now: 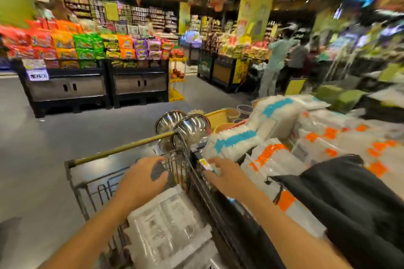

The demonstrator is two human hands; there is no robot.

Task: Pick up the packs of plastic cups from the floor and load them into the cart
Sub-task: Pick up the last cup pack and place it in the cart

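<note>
Supermarket aisle: grey floor [43,137], snack displays [87,43] behind. Cup packs [273,155] lie piled in the cart [122,148]. My left hand [142,179] hovers over the wire, fingers loosely spread, empty. My right hand [227,174] touches a pack's end; grip too blurred to tell.

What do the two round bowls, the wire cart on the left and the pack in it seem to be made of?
Bowls: polished metal, probably stainless steel; they mirror the lights.
Cart basket: dark metal wire, dull finish, thin bars.
Pack: clear glossy plastic film with glare; contents look white, too blurred to tell.
</note>
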